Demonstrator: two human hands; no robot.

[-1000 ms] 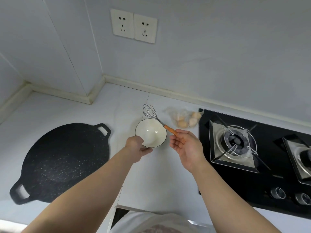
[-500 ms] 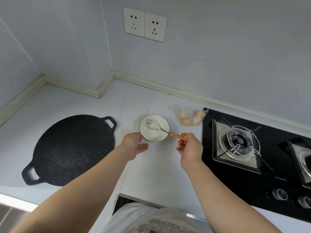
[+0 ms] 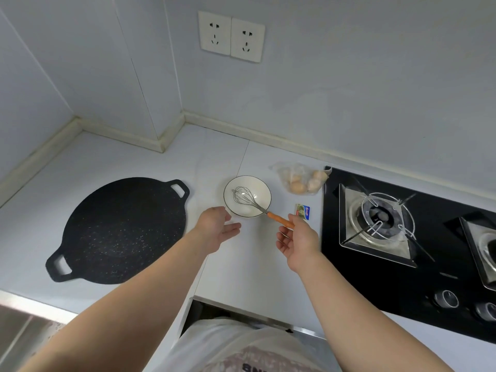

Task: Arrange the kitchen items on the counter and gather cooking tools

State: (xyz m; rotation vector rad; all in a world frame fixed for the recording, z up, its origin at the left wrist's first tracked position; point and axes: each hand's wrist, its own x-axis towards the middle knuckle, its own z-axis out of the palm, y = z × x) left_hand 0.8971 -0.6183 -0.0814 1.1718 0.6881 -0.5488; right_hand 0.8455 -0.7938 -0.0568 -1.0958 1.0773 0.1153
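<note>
A white bowl [image 3: 253, 187] stands on the white counter [image 3: 255, 264]. A wire whisk [image 3: 244, 197] lies in it, its orange handle [image 3: 279, 218] sticking out over the rim to the right. My right hand [image 3: 299, 238] is at the handle's end with relaxed, spread fingers; one fingertip touches or nearly touches it. My left hand [image 3: 216, 229] hovers just in front of the bowl, palm turned right, holding nothing. A black two-handled griddle pan [image 3: 123, 229] lies flat to the left.
A clear bag of eggs [image 3: 300, 178] sits behind the bowl on the right. A small printed packet [image 3: 303, 211] lies beside the black gas hob [image 3: 402, 226]. Wall sockets [image 3: 230, 36] are above. A sink edge [image 3: 21, 331] shows at lower left.
The whisk went from beside the bowl into it. My left hand let go of the bowl and drew back. My right hand's pinch on the handle loosened.
</note>
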